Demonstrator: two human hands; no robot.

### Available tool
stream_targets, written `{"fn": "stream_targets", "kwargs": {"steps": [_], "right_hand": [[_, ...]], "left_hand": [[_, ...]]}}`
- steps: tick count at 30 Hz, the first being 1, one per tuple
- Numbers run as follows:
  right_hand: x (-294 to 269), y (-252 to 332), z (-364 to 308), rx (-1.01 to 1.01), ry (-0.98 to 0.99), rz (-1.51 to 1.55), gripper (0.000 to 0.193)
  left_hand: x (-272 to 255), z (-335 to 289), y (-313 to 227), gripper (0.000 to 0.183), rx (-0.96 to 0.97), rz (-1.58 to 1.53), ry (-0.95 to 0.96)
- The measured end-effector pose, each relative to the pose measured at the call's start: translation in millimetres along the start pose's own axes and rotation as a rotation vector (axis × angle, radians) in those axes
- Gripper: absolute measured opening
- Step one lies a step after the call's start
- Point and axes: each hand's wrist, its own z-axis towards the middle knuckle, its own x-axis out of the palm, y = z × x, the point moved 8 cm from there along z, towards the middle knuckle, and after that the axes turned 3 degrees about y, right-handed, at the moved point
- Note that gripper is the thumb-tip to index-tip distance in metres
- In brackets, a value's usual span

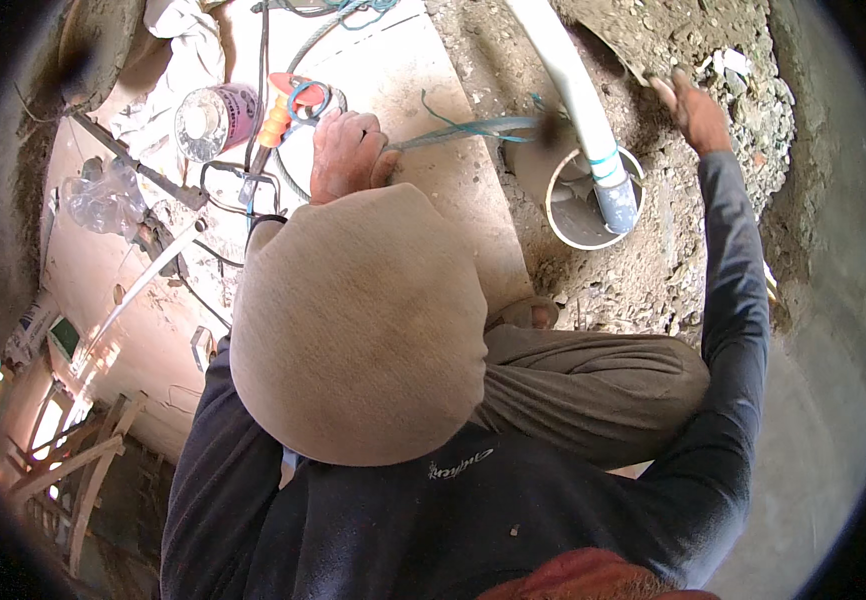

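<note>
My left hand (346, 155) rests at the edge of a pale slab (433, 75) with its fingers curled. Whatever is under those fingers is hidden. Beside it lie an orange-and-red handled tool (278, 118) and a blue ring (311, 103). A blue strap (463, 130) runs from near this hand toward a white pipe (563, 70). The pipe's grey lower end sits inside a wider, open-topped round pipe (558, 215) set in rubble. My right hand (698, 115) reaches over the dirt, fingers bent at the end of a thin, flat, blade-like piece (618, 50) whose kind is unclear.
A whitish bucket with a purple label (228, 115), cables, a clear plastic bag (103, 200) and a thin white pipe (148, 270) lie at left. Loose stones (738, 130) border a concrete wall at right. My left knee (363, 330) fills the middle.
</note>
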Motion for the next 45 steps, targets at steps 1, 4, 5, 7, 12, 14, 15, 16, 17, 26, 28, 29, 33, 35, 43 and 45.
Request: {"fn": "stream_targets", "kwargs": {"steps": [1,4,5,7,12,14,15,16,17,26,28,29,33,35,43,45], "right_hand": [[-6,-4,-7,-0.024,-0.066,0.02,0.056],[-37,-88,-39,0.36,-0.172,0.232,0.062],[-52,-111,-46,0.435,-0.212,0.309,0.064],[-80,-130,-55,0.511,-0.251,0.406,0.068],[-19,-14,-48,0.171,0.049,0.344,0.054],[25,71,-48,-0.279,0.131,0.295,0.051],[51,97,-43,-0.241,0.282,0.016,0.053],[51,99,-42,-0.282,0.138,0.315,0.055],[58,90,-38,-0.291,0.132,0.239,0.056],[30,24,-10,-0.037,0.01,0.232,0.069],[8,-38,-17,0.099,0.064,0.135,0.078],[-1,-55,-27,0.072,-0.009,0.255,0.082],[7,9,-53,0.091,0.185,0.268,0.081],[35,74,-53,-0.193,0.323,0.032,0.072],[27,64,-9,-0.328,0.144,-0.306,0.068],[21,43,-31,-0.225,0.158,-0.215,0.066]], "left_hand": [[3,2,1,0.026,-0.023,-0.002,0.079],[5,0,0,0.027,0.008,-0.063,0.027],[1,-2,0,0.027,0.027,-0.082,-0.039],[3,-4,1,0.028,0.007,-0.09,0.02],[-7,-7,-2,0.028,-0.007,-0.082,-0.015],[-6,-4,-3,0.027,0.012,-0.082,-0.041],[-6,-3,-2,0.027,0.012,-0.07,-0.042],[-5,-2,-3,0.026,0.011,-0.07,-0.052],[-5,-2,-3,0.025,0.01,-0.071,-0.061],[4,-6,4,0.023,0.013,-0.041,-0.023],[-1,-6,-2,0.03,0.049,-0.034,-0.071],[-4,-4,-8,0.028,0.106,-0.007,-0.058],[2,-6,-2,0.026,0.083,-0.011,0.043],[7,-6,4,0.026,0.053,-0.04,0.019],[8,-10,3,0.025,0.062,-0.023,-0.07],[6,-9,1,0.026,0.052,-0.033,-0.061]]}}
